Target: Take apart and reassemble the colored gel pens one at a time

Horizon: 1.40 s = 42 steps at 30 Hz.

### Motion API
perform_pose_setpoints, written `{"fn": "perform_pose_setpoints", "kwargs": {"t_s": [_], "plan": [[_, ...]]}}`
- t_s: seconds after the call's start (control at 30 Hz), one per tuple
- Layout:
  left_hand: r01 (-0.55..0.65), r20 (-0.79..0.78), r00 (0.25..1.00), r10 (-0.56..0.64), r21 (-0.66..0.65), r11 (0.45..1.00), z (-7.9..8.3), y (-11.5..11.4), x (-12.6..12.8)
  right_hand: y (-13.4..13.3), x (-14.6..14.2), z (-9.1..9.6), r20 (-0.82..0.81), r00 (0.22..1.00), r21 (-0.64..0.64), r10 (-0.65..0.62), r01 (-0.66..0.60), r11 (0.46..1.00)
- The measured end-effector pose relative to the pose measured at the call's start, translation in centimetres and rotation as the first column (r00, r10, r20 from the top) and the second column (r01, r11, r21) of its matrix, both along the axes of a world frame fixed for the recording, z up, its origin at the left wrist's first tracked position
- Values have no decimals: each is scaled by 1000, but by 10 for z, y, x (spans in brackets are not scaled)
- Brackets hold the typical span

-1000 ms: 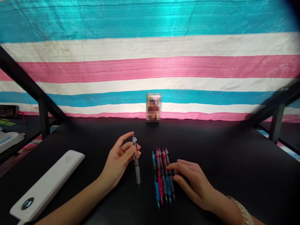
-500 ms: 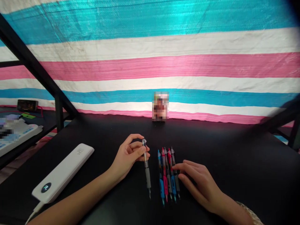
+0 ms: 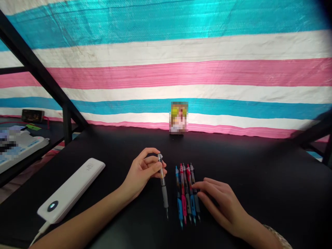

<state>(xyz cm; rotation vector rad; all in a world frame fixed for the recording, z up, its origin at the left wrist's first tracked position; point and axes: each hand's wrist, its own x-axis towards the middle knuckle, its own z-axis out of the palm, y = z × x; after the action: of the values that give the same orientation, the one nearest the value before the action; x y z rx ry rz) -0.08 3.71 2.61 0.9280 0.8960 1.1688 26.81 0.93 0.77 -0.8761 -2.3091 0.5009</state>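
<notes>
My left hand (image 3: 143, 172) pinches the upper end of a grey-grip pen (image 3: 163, 188), which points toward me with its tip near the black table (image 3: 246, 166). Just right of it lies a tight row of several pens (image 3: 187, 193), with blue, red and grey grips, side by side. My right hand (image 3: 220, 202) rests on the table with its fingers stretched out, the fingertips touching the right side of that row.
A white power bank (image 3: 71, 190) with a lit display lies at the left, a cable leaving its near end. A small blurred box (image 3: 178, 117) stands at the table's far edge against a striped cloth. Black frame bars (image 3: 38, 72) rise at the left.
Since a second ago the view has shifted; my left hand carried the grey pen a little closer to the row. My right hand stayed against the pens.
</notes>
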Motion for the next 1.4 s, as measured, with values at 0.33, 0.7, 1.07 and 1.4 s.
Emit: {"fn": "perform_pose_setpoints", "kwargs": {"t_s": [0.33, 0.7, 1.07, 1.4], "plan": [[-16, -13, 1000, 16, 19, 1000, 2, 1, -2, 1, 1, -2, -6, 1000, 27, 1, -1, 1000], [13, -123, 992, -3, 84, 996, 19, 18, -23, -1, 0, -4, -44, 999, 68, -2, 5, 998], [122, -415, 899, -139, -67, 990, 14, 39, -58, 0, 4, -7, -1, 1000, 89, 11, -11, 996], [174, -660, 720, -215, -128, 976, 2, 44, -71, 3, 3, -11, 19, 1000, 212, -15, 11, 977]]}}
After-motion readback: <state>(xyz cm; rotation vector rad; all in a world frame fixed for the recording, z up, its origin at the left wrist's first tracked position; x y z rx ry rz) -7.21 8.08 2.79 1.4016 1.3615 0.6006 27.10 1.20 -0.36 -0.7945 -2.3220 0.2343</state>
